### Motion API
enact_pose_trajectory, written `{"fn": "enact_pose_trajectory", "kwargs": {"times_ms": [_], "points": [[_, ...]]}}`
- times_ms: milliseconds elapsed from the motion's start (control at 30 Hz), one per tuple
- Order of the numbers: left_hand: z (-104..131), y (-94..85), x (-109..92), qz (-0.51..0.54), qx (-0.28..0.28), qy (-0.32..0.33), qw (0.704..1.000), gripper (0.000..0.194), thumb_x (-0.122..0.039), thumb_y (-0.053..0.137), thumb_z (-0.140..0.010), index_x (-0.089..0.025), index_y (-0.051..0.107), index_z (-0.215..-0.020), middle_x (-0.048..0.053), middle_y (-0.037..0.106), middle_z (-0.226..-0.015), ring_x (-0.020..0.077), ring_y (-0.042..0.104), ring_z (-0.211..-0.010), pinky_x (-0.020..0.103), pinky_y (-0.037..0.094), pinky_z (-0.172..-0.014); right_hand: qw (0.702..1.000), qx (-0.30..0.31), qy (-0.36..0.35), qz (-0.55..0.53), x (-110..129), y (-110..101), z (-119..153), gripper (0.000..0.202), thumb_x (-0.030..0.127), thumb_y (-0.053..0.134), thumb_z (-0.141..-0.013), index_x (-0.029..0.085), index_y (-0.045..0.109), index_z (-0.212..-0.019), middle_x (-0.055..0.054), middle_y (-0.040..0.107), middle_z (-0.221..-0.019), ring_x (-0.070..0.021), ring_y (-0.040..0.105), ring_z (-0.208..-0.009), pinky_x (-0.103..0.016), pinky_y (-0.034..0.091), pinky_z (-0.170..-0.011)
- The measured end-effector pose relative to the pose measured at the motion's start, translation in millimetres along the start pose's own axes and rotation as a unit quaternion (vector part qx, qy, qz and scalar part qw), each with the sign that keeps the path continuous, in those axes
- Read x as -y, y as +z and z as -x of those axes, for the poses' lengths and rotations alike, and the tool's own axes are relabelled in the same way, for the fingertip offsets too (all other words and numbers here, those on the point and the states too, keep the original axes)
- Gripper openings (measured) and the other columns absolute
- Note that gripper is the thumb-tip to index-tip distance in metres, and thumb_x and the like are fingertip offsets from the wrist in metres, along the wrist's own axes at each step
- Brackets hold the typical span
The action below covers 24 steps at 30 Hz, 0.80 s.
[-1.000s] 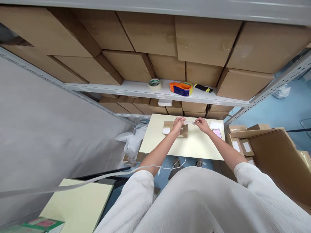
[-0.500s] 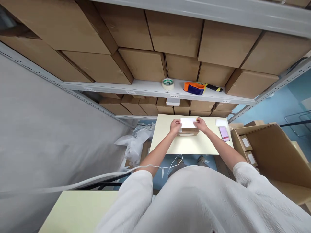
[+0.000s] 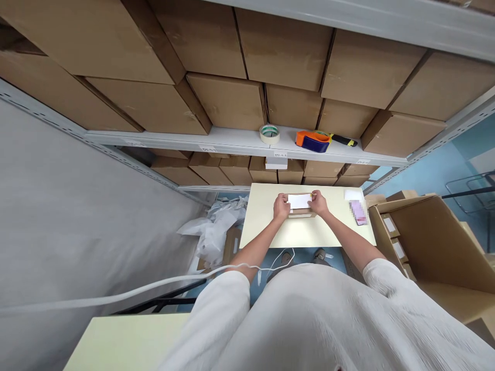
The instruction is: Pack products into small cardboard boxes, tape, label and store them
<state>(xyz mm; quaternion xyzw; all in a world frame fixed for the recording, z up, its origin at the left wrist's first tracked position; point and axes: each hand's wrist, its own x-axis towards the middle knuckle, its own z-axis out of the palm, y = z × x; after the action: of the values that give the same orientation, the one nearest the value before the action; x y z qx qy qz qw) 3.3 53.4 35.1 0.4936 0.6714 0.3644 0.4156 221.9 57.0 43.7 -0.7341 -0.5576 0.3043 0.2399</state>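
Observation:
A small cardboard box (image 3: 302,212) rests on the pale yellow table (image 3: 266,234) in front of me. Over its top lies a white label (image 3: 299,201), flat or nearly so; I cannot tell whether it is stuck down. My left hand (image 3: 281,207) is closed at the label's left edge, thumb on the paper and fingers by the box's side. At the right edge my right hand (image 3: 318,202) pinches the label's corner, where a small yellow spot shows. On the table to the right are a phone (image 3: 358,212), partly blurred out, and a white sheet (image 3: 352,194).
A shelf (image 3: 232,138) above the table's far side carries cardboard boxes, a tape roll (image 3: 269,134), an orange-and-blue tape dispenser (image 3: 312,140) and a black-and-yellow cutter (image 3: 344,140). A large open carton (image 3: 444,247) stands right. Plastic wrap (image 3: 212,234) lies left; a white cable (image 3: 154,284) crosses my left arm.
Both hands have come down and slightly toward me with the label. It was raised above the box's far part and now lies over the box top.

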Motion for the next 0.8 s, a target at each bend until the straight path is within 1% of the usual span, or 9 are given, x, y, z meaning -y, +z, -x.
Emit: {"fn": "enact_pose_trajectory", "kwargs": {"times_ms": [233,300,400,533,600,633,700,767,800], "points": [[-1.7,2.7,9.2,-0.035,0.012,0.036,0.999,0.037,-0.001,0.066,-0.077,-0.026,0.063,-0.105,0.003,0.066,-0.105,0.0212,0.068,-0.096,0.035,0.052,-0.093,0.998,0.013,-0.024,0.056,-3.8,10.6,-1.5,0.046,0.02,0.06,-0.079,0.025,0.054,-0.125,-0.003,0.069,-0.104,-0.0242,0.067,-0.096,-0.037,0.057,-0.088],[-1.0,2.6,9.0,-0.07,0.025,0.05,0.996,0.039,-0.001,0.064,-0.081,-0.026,0.062,-0.11,0.004,0.066,-0.111,0.0218,0.068,-0.1,0.036,0.053,-0.094,0.996,0.019,-0.029,0.08,-2.0,11.9,-0.3,0.046,0.018,0.059,-0.082,0.024,0.053,-0.127,-0.006,0.069,-0.111,-0.0248,0.067,-0.099,-0.037,0.057,-0.089],[0.9,1.4,5.4,-0.155,0.052,0.069,0.984,0.04,-0.003,0.059,-0.088,-0.026,0.061,-0.12,0.007,0.066,-0.121,0.023,0.069,-0.105,0.037,0.054,-0.096,0.991,0.032,-0.035,0.125,3.5,11.0,3.7,0.045,0.016,0.058,-0.088,0.023,0.052,-0.132,-0.01,0.066,-0.125,-0.0257,0.066,-0.102,-0.039,0.057,-0.089],[5.3,-3.3,-1.8,-0.295,0.068,0.097,0.948,0.039,-0.011,0.058,-0.095,-0.023,0.06,-0.132,0.013,0.065,-0.134,0.0305,0.066,-0.12,0.045,0.053,-0.102,0.975,0.028,-0.05,0.215,11.0,5.6,13.6,0.037,0.021,0.058,-0.096,0.021,0.056,-0.133,-0.015,0.062,-0.137,-0.0302,0.064,-0.112,-0.044,0.056,-0.094],[7.9,-6.6,-2.6,-0.343,0.069,0.13,0.928,0.04,-0.014,0.056,-0.097,-0.021,0.06,-0.137,0.016,0.064,-0.14,0.0343,0.061,-0.13,0.048,0.051,-0.107,0.963,0.025,-0.084,0.255,12.4,4.7,20.4,0.033,0.021,0.054,-0.1,0.019,0.06,-0.132,-0.018,0.062,-0.14,-0.0329,0.061,-0.122,-0.046,0.053,-0.101],[9.2,-8.1,-1.8,-0.357,0.078,0.159,0.917,0.043,-0.014,0.053,-0.098,-0.02,0.061,-0.14,0.017,0.063,-0.145,0.0348,0.058,-0.136,0.049,0.049,-0.11,0.957,0.031,-0.111,0.265,12.3,5.5,24.1,0.034,0.022,0.051,-0.103,0.017,0.062,-0.134,-0.02,0.061,-0.144,-0.0338,0.059,-0.128,-0.048,0.052,-0.106],[11.2,-10.2,2.6,-0.372,0.119,0.235,0.89,0.053,-0.01,0.047,-0.098,-0.02,0.058,-0.149,0.017,0.058,-0.157,0.0326,0.051,-0.149,0.05,0.042,-0.12,0.945,0.06,-0.173,0.272,10.5,9.9,31.0,0.043,0.03,0.042,-0.109,0.015,0.061,-0.145,-0.021,0.056,-0.157,-0.035,0.053,-0.142,-0.051,0.046,-0.116],[12.1,-11.0,9.7,-0.383,0.172,0.293,0.859,0.063,-0.012,0.044,-0.1,-0.019,0.05,-0.162,0.015,0.05,-0.169,0.0302,0.039,-0.161,0.051,0.031,-0.131,0.93,0.103,-0.217,0.279,7.2,16.5,36.4,0.058,0.043,0.034,-0.114,0.015,0.05,-0.162,-0.019,0.044,-0.172,-0.0353,0.04,-0.157,-0.055,0.035,-0.126],[12.3,-11.1,13.8,-0.39,0.193,0.305,0.847,0.066,-0.015,0.043,-0.102,-0.018,0.044,-0.167,0.014,0.045,-0.174,0.03,0.034,-0.165,0.052,0.025,-0.134,0.922,0.124,-0.227,0.288,5.1,19.7,38.4,0.065,0.049,0.03,-0.114,0.015,0.042,-0.169,-0.018,0.037,-0.177,-0.0347,0.031,-0.163,-0.056,0.029,-0.131]]}}
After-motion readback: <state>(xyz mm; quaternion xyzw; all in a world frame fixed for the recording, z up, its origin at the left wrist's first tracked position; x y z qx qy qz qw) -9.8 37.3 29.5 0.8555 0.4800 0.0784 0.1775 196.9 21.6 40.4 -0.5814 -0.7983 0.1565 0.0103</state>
